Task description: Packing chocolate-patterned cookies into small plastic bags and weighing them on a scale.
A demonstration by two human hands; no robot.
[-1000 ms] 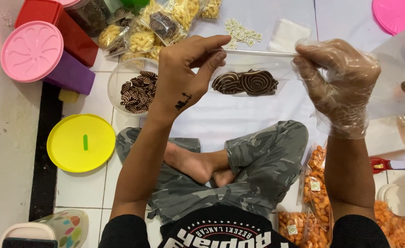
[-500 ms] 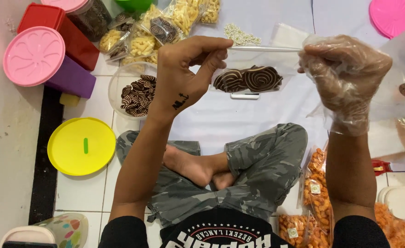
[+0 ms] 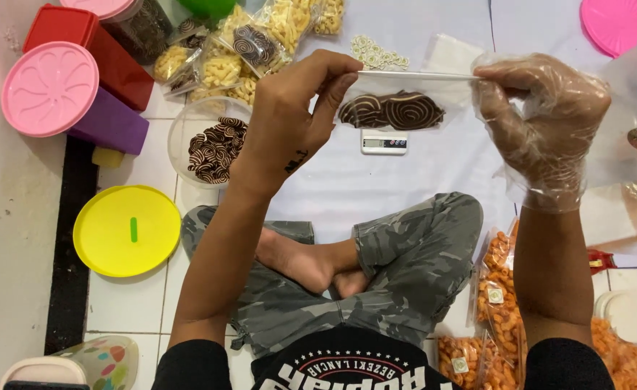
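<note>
On white tile floor (image 3: 127, 303): snack bags (image 3: 239, 58), tubs (image 3: 80, 101).

White floor tiles (image 3: 127, 310) fill the lower left of the frame; a pale cloth or sheet (image 3: 376, 180), perhaps paper, covers the upper middle under even light.

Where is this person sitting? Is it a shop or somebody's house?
It looks like a tiled floor at home, used for packing snacks, though that is a guess. The hands hold a clear bag of swirl cookies above a small scale, with filled snack bags and a cookie bowl nearby.
</note>
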